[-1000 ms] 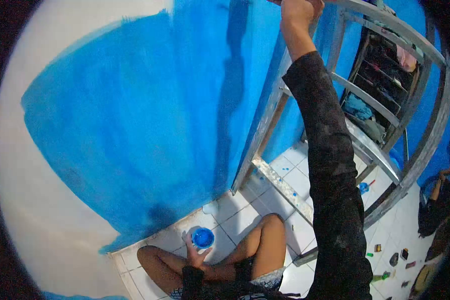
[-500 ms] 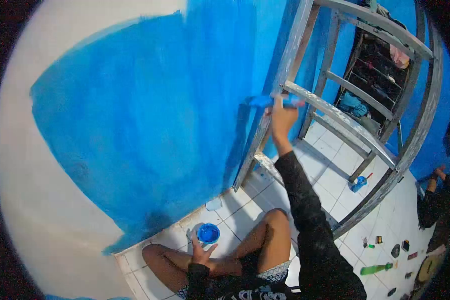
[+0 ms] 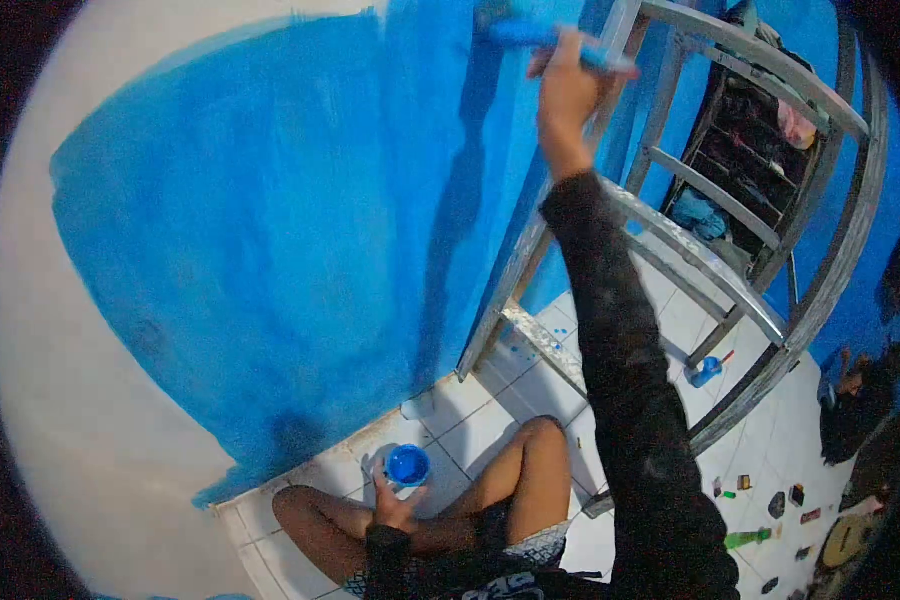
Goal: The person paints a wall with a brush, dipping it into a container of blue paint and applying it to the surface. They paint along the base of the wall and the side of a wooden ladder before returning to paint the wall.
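My right hand [image 3: 568, 100] is raised at the top of the view, closed around a paintbrush [image 3: 522, 34] loaded with blue. The brush head points left against the blue-painted wall [image 3: 300, 190], its shadow close beside it. Low in the view, between my folded legs, my left hand [image 3: 396, 508] has its fingers curved round the side of a small cup of blue paint [image 3: 408, 465] on the tiled floor. Blue covers much of the wall in streaky strokes, with a pale unpainted part [image 3: 30, 330] along the left.
A worn wooden frame with rungs [image 3: 690, 240] leans close to my right arm. Behind it stands a dark shelf [image 3: 745, 150] with cloths. Another blue paint cup with a brush [image 3: 707, 371] sits on the floor. Small items and a green bottle [image 3: 748, 538] lie at right, near another person [image 3: 855, 405].
My right hand has moved up along the wall with the paintbrush. My left hand stays at the paint cup, and the whole view has shifted slightly.
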### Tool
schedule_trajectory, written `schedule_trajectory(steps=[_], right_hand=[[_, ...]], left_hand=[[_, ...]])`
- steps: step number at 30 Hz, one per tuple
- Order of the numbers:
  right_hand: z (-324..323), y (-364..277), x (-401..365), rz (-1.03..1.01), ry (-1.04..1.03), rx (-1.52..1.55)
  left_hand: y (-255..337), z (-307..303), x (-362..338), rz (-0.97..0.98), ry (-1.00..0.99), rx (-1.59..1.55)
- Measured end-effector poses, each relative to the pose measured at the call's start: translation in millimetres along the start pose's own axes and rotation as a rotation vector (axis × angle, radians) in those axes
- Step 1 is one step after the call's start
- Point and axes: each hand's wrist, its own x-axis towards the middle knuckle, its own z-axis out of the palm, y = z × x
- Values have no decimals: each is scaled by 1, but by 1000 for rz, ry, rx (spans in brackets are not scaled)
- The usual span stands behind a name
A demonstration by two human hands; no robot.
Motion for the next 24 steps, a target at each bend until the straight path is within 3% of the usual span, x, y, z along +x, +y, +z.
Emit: schedule_trajectory(steps=[1,3,5,7,8,10,12,15,16,18,20,22,24], right_hand=[[-9,2,-31,108,16,64],[-37,15,-84,204,66,59],[-68,26,-130,571,127,374],[-89,53,-161,358,110,28],[-90,51,-155,353,111,36],[-99,41,-135,377,89,-168],[-78,25,-79,233,98,-77],[-35,-8,6,7,106,83],[-24,-9,26,-63,92,146],[-4,-9,48,-2,128,136],[-5,-1,42,52,162,116],[-23,18,1,219,158,-40],[-51,70,-53,232,233,-34]], left_hand=[[-10,3,1,153,60,99],[-15,1,4,201,7,65],[3,1,4,215,-65,93],[16,2,-6,111,-58,78],[22,2,-9,2,-63,67],[39,3,-12,18,-51,5],[44,3,-10,29,-42,-53],[26,-2,-10,129,-30,146],[7,-1,-10,101,-33,21],[0,-3,-12,70,-30,-96],[6,-1,-12,314,50,-1],[30,1,-16,206,55,13],[32,5,-17,107,65,23]])
